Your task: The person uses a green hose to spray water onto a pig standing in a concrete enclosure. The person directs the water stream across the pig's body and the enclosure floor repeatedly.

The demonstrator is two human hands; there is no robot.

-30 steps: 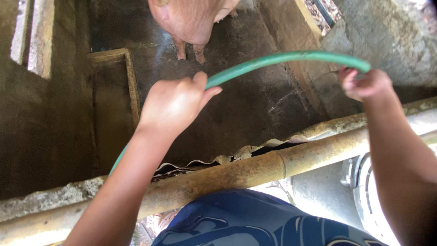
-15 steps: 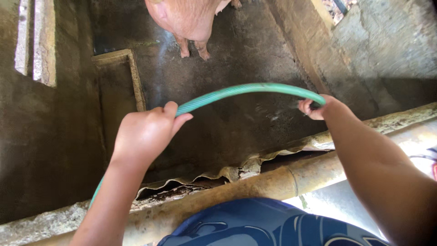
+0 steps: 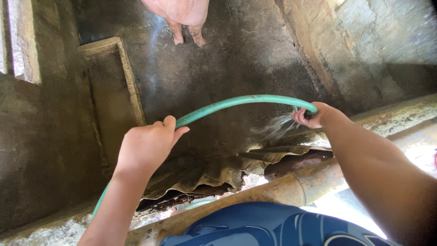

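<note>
water sprays from the end of a green hose (image 3: pixel 236 102) that arcs across the middle of the view, above a wet concrete pen floor (image 3: pixel 227 59). left hand (image 3: pixel 148 146) has its fingers curled shut around the hose at mid-length, thumb on top; right hand (image 3: pixel 314 116) has its fingers closed on the hose's far-right end, seemingly pinching the outlet so that the water fans out leftward and down. judging from this, a good spray needs the right-hand fingers to stay firm on the outlet while the left hand steadies the arc without kinking it. pink pig (image 3: pixel 182 16) stands at the far edge, only legs and belly showing, well apart from the spray. rectangular concrete trough (image 3: pixel 111 91) lies to the left. near the person, a torn corrugated sheet (image 3: pixel 218 166) and a rusty pipe rail (image 3: pixel 291 187) lie just under the hose and could catch the spray or the hose's slack.
</note>
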